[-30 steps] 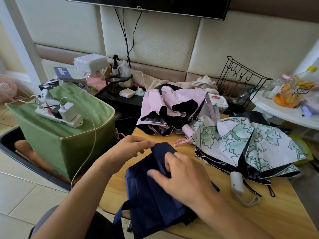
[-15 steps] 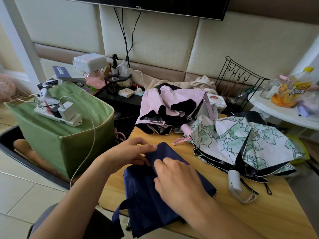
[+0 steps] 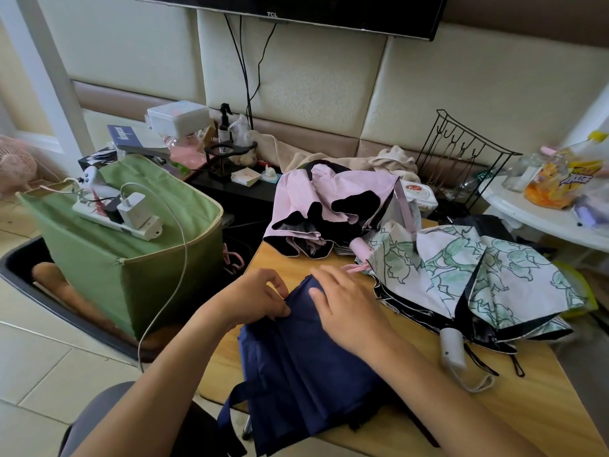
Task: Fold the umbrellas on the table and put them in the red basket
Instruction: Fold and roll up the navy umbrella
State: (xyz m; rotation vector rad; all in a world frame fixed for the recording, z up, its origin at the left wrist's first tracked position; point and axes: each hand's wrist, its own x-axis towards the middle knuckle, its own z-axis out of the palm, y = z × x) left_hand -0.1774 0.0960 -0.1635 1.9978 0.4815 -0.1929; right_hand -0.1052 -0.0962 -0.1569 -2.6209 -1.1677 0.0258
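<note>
A navy blue umbrella (image 3: 306, 367) lies collapsed at the near left of the wooden table (image 3: 514, 420), its strap hanging over the front edge. My left hand (image 3: 253, 298) pinches a fold of its cloth at the left side. My right hand (image 3: 346, 305) rests flat on the cloth with fingers spread near the umbrella's far tip. A pink umbrella (image 3: 329, 202) with black lining lies loose at the table's far end. A white umbrella with green leaf print (image 3: 478, 278) sprawls on the right, its white handle (image 3: 453, 349) toward me. No red basket shows.
A green fabric box (image 3: 131, 258) with a power strip and chargers on top stands left of the table, over a black tray on the floor. A black wire rack (image 3: 461, 156) and a white side table (image 3: 540, 216) with bottles stand at the right rear.
My right hand has slid up the navy cloth toward the umbrella's far tip and its fingers have spread. My left hand still pinches the fold at the left.
</note>
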